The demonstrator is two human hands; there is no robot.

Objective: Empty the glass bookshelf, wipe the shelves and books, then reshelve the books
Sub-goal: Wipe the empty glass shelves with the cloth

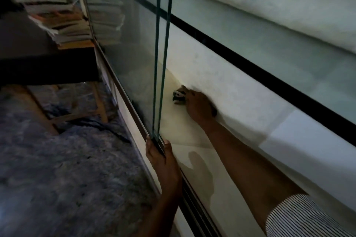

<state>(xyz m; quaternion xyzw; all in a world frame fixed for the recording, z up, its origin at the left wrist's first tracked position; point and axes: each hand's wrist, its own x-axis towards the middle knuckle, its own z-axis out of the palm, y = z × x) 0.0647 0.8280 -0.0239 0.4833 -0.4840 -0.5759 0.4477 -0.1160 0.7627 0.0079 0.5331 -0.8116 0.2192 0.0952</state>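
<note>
Inside, outstretched right hand (200, 106) clutches a cloth (178, 97); left hand (161, 159) fingers (168, 147) pinch the glass door (134, 54)

The head camera looks forward and down along the shelf (192, 136) from near; left of the fingers (185, 91) of the right hand (199, 107) it sees the rug (57, 169).

Dim, grainy picture. The white shelf (185, 131) and its back wall (240, 92) catch most light, palest toward the right. The right arm (250, 159) throws a soft grey shadow on the shelf. The glass door (125, 44) faintly mirrors the stack of books (61, 19). The cloth (178, 98) in the right hand (198, 106) is smeared; the rug (57, 169) is dark, soft.
</note>
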